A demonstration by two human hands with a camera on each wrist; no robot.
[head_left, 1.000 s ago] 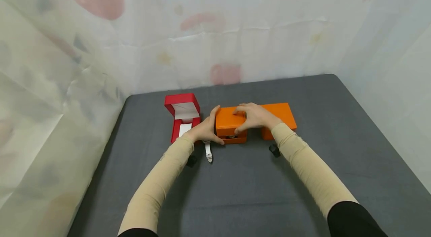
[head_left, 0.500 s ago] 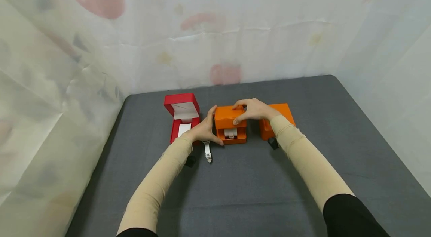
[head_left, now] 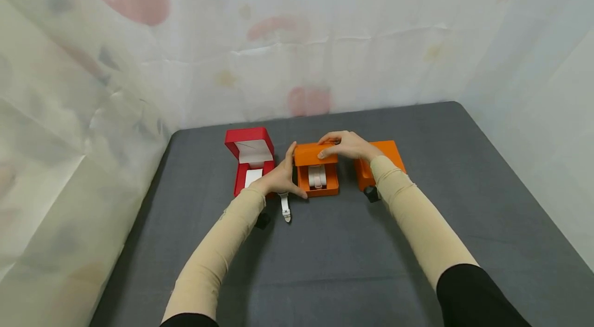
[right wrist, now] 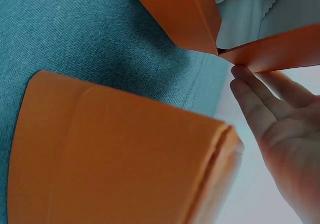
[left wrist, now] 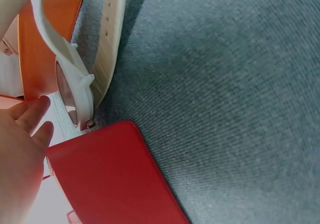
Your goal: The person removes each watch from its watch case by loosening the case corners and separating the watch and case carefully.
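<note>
The near half of the desk [head_left: 352,265] is bare gray cloth, open to both arms. Across the middle stand a red box [head_left: 250,162], an open orange box [head_left: 317,172] and a shut orange box [head_left: 378,162], with narrow gaps between. A white strap [head_left: 285,208] lies in the left gap. Curtains [head_left: 69,136] wall off left, back and right.

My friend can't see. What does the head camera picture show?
Two hands lift the lid of a small orange box with something white inside, on a grey table. An open red box sits left, another orange box right.
</note>
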